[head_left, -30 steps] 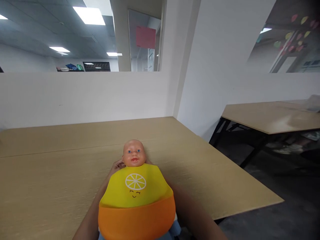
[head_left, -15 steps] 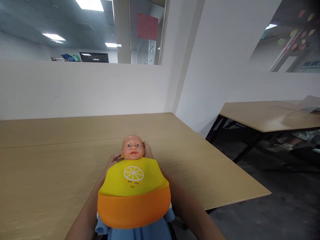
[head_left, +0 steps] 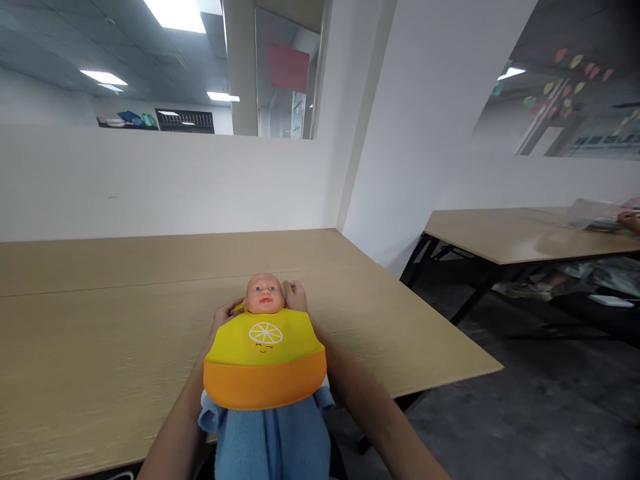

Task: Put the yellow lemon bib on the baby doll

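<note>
A baby doll [head_left: 265, 293] with a bald head and blue clothes faces me at the table's front edge. It wears a yellow bib [head_left: 265, 340] with a white citrus slice, a smiling face and an orange catch pocket. Beside the doll's neck on the left, my left hand [head_left: 226, 313] has its fingers closed on a yellow strap end of the bib. My right hand [head_left: 296, 297] is at the other side of the head, fingers curled, pinching the other strap end. The bib's fastening behind the neck is hidden by the head.
The doll lies against a wooden table [head_left: 100, 347] that meets a white wall [head_left: 165, 187]. To the right, across a floor gap, stands a second table [head_left: 500, 233] with a clear plastic item [head_left: 590, 213] and part of another person's hand [head_left: 629, 220].
My right hand has come out from behind the head, rightward, so its curled fingers show more. The doll and bib appear smaller and more of the blue clothes shows. The camera view has shifted.
</note>
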Motion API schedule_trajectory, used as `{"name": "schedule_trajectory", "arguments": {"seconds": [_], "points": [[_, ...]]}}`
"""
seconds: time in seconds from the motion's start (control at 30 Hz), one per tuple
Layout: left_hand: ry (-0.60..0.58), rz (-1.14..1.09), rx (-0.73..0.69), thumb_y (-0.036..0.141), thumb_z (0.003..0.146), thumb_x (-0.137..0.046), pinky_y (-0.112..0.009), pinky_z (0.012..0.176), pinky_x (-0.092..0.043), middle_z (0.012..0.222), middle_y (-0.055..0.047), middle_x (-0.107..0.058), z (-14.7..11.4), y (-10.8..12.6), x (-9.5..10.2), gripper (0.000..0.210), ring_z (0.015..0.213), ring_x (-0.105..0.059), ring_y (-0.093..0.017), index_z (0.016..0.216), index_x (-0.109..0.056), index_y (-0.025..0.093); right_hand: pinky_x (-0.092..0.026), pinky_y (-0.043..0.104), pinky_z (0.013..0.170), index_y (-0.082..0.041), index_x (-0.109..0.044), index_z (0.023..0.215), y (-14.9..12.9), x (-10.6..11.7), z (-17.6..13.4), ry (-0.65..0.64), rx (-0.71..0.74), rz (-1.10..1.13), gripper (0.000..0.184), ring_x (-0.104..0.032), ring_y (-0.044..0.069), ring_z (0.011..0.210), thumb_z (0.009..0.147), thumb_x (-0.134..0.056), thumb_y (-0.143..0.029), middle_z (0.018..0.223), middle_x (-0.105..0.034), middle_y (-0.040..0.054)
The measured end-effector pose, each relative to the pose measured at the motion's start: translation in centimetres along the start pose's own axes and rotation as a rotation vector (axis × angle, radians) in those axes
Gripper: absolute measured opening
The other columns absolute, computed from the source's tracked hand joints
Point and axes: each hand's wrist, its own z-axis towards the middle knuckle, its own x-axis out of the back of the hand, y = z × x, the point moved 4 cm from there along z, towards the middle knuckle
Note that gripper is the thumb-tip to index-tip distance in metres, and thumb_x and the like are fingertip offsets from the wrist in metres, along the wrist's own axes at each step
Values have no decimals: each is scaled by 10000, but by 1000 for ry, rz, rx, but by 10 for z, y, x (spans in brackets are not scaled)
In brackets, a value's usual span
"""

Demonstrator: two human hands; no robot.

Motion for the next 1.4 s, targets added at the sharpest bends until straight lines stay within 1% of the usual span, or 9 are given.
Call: {"name": "schedule_trajectory", "arguments": {"seconds": [0.27,0.43,0.53,0.7,0.83,0.9,1.07,1.27,1.4], "points": [[-30,-59,11,145,472,-717,-318,688,-515,878,-87,-721,-3,3,-6,517,774,-668,-233,984,-644,146,-277,239,425,-178,-508,664,15,58,7,189,-50,97,361,-362,85,432,709,-538,-535,498,-454,-43],[20,-132,47,73,474,-718,-267,579,-500,691,-26,-697,-7,14,-1,527,604,-649,-177,985,-601,131,-433,237,582,-165,-614,898,-14,103,2,191,15,158,398,-576,134,686,609,-691,-429,836,-657,44],[75,-141,-61,121,532,-751,-240,581,-500,835,-49,-714,-17,33,9,569,624,-650,-145,1072,-572,149,-474,266,689,-180,-628,962,-41,117,-7,120,44,240,466,-612,163,801,566,-760,-387,929,-673,60],[81,-70,-220,281,504,-831,-240,607,-505,854,-88,-721,-44,81,-2,456,659,-654,-154,893,-654,124,-483,257,672,-197,-644,765,-91,96,-26,-78,101,257,283,-617,137,714,579,-782,-360,797,-682,14],[-26,194,-316,388,497,-822,-281,614,-504,812,-67,-722,-72,119,-49,431,661,-645,-176,821,-673,145,-498,265,748,-207,-641,733,-123,52,-44,-395,184,263,217,-634,158,881,612,-768,-334,1000,-678,18],[-64,284,-419,392,526,-799,-264,634,-496,769,-44,-709,-82,132,-72,354,691,-638,-170,747,-662,152,-503,257,669,-208,-646,760,-125,34,-49,-506,144,237,229,-644,152,797,624,-756,-356,948,-686,14],[-15,480,-565,366,619,-729,-218,569,-448,632,10,-628,-96,147,-99,242,589,-574,-116,660,-606,162,-479,236,582,-203,-668,785,-125,34,-44,-391,134,151,269,-622,132,661,607,-764,-380,743,-682,-1],[144,350,-660,359,728,-658,-273,816,-475,898,-28,-667,-138,149,-59,213,873,-616,-160,835,-630,177,-481,240,576,-177,-683,745,-180,95,-18,-129,248,98,264,-614,122,652,567,-795,-337,744,-678,6],[308,310,-535,347,730,-661,-233,801,-464,820,8,-649,-175,105,-7,139,848,-596,-150,747,-622,215,-428,224,466,-137,-682,774,-217,140,3,-12,296,-25,267,-559,93,543,598,-796,-303,682,-639,11]]}}
